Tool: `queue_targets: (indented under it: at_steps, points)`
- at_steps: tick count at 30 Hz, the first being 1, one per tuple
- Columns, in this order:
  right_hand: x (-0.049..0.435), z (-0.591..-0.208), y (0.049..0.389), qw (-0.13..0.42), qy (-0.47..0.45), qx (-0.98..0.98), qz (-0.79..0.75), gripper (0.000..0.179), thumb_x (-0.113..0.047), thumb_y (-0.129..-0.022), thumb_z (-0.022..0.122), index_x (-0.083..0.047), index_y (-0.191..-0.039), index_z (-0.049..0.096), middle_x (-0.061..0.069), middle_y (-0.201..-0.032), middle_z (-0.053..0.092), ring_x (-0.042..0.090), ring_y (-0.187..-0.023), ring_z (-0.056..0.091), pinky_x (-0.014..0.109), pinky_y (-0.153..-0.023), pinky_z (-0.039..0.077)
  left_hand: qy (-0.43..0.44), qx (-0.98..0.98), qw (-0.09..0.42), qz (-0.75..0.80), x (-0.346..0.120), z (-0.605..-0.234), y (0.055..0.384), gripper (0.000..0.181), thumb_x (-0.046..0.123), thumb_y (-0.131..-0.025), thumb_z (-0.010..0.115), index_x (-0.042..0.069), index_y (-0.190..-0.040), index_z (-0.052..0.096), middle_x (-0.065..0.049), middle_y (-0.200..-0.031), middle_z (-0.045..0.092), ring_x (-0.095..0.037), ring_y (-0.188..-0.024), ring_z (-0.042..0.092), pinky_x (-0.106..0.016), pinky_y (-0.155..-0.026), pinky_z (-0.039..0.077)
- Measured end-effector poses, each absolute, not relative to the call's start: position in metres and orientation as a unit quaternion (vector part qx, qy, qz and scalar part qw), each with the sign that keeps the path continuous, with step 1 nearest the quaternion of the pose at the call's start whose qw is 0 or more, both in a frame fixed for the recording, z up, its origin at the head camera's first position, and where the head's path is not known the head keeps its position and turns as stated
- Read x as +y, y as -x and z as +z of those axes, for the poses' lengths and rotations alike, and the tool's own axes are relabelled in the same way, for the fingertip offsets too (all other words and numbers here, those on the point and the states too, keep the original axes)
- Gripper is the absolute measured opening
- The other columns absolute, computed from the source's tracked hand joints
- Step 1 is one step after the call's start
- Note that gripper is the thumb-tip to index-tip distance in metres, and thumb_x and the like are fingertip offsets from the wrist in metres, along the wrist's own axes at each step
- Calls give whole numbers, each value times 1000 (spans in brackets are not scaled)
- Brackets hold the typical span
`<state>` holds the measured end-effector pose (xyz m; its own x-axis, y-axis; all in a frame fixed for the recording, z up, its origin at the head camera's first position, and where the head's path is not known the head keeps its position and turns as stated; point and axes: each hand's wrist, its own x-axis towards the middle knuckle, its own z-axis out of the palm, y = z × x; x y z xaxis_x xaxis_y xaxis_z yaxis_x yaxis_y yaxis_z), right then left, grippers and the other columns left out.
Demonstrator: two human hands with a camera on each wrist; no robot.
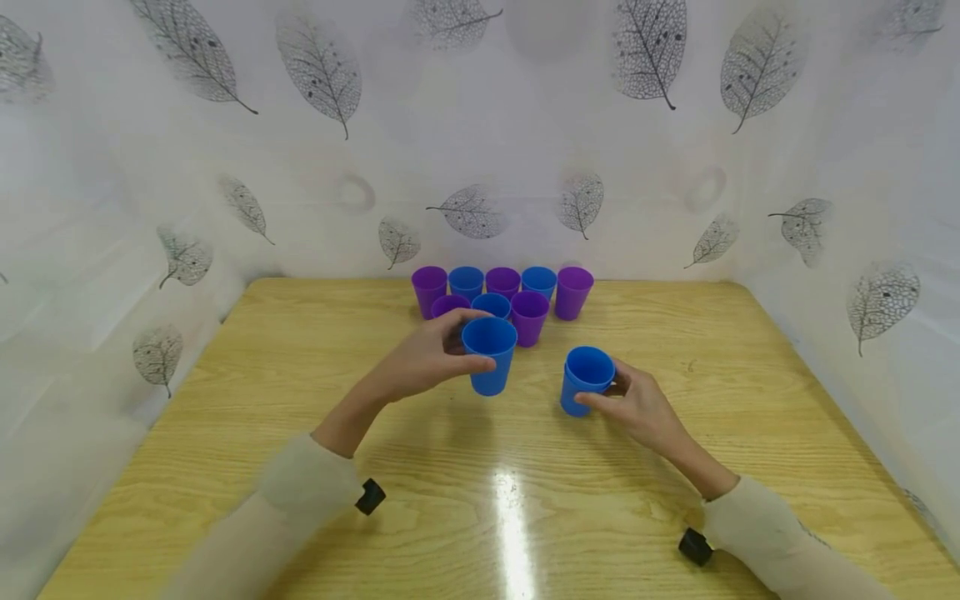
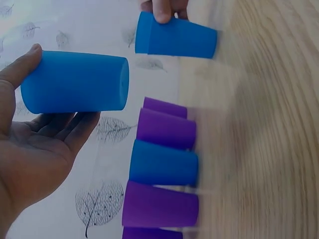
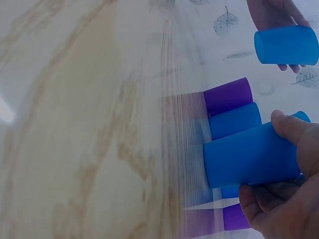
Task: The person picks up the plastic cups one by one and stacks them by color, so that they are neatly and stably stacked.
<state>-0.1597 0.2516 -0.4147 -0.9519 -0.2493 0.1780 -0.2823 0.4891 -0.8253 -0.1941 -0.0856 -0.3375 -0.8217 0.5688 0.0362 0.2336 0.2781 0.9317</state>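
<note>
My left hand (image 1: pixel 423 354) grips a single blue cup (image 1: pixel 491 375), thumb on the near side, held upright above the table. In the left wrist view that cup (image 2: pixel 75 82) has fingers behind it and its base is free. My right hand (image 1: pixel 643 410) holds two nested blue cups (image 1: pixel 577 402), the upper rim showing just over the lower one. Whether this stack touches the table I cannot tell. Beyond the hands stand purple and blue cups in two rows; a purple cup (image 1: pixel 529 321) ends the front row, partly hidden by my left hand and its cup.
The back row alternates purple and blue, with a purple cup (image 1: pixel 574 293) at its right end. All stand upright on a wooden table (image 1: pixel 637 517). A pale leaf-patterned curtain (image 1: pixel 480 133) hangs behind and at both sides.
</note>
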Motion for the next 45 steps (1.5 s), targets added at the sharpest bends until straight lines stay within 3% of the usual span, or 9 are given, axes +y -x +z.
queue_targets:
  at_steps: [8,17,31,41,45]
  points:
    - [251,-414,160,17,-153,-861,484,52,-10,-92,80,6,-136,60,20,-118,72,29,-99,71,24,-81,58,-275,766,150,562,-55,-336,197,64,24,-94,78,6,-148,49,-10,-131,64,-23,-117,65,-36,-98,57]
    - [251,-414,160,14,-155,-857,492,51,-10,-92,80,5,-136,60,19,-118,72,28,-100,70,24,-82,58,-261,744,127,602,-31,-332,202,64,24,-95,77,6,-149,47,-10,-135,62,-21,-122,64,-32,-100,55]
    - [251,-413,158,7,-154,-857,491,54,-12,-94,77,5,-141,56,21,-125,69,34,-107,70,21,-86,56,-250,752,84,604,4,-331,210,70,31,-95,77,10,-153,45,-7,-115,68,-20,-100,66,-30,-81,58]
    - [252,-413,158,-3,-150,-858,492,57,-13,-96,76,6,-144,52,24,-130,66,36,-110,69,22,-88,56,-253,749,92,605,30,-336,208,73,32,-92,80,10,-153,46,-5,-127,67,-15,-109,66,-27,-92,57]
    - [252,-413,158,-3,-148,-861,487,57,-14,-96,76,5,-144,52,24,-130,66,36,-110,69,29,-90,59,-251,750,93,605,37,-339,208,73,32,-92,81,11,-153,47,-4,-129,67,-14,-113,66,-27,-95,55]
